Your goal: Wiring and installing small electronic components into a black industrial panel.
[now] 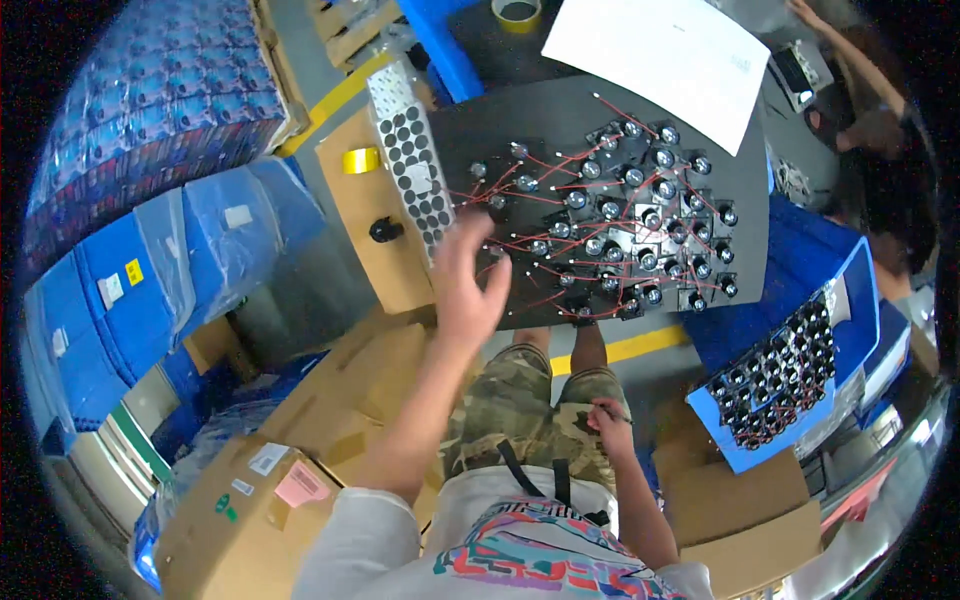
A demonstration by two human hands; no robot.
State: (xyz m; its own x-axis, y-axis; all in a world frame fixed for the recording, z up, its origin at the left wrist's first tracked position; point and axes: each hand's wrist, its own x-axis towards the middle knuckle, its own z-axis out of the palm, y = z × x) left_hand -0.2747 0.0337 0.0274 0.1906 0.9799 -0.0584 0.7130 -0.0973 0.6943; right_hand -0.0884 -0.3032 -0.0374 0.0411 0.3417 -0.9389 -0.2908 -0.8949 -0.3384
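Observation:
My left hand [468, 285] is over the left edge of the black tabletop [540, 100], thumb apart from the fingers; its fingertips are blurred. Beside it lies a long white sheet of round black stickers [412, 155]. Across the table spread several small electronic modules [610, 210] with clear round domes, black square bases and thin red wires. The closest of them lie just right of my left hand. Low by my thigh, my right hand [612, 420] is closed, with a thin dark thing at its fingers that I cannot make out.
A blue bin [765, 385] packed with similar modules stands at right. White paper [665, 60] and a tape roll [517, 12] lie at the far side. Yellow tape [361, 161] sits on cardboard at left. Cartons [250, 520] flank me; another person's arm [860, 65] shows far right.

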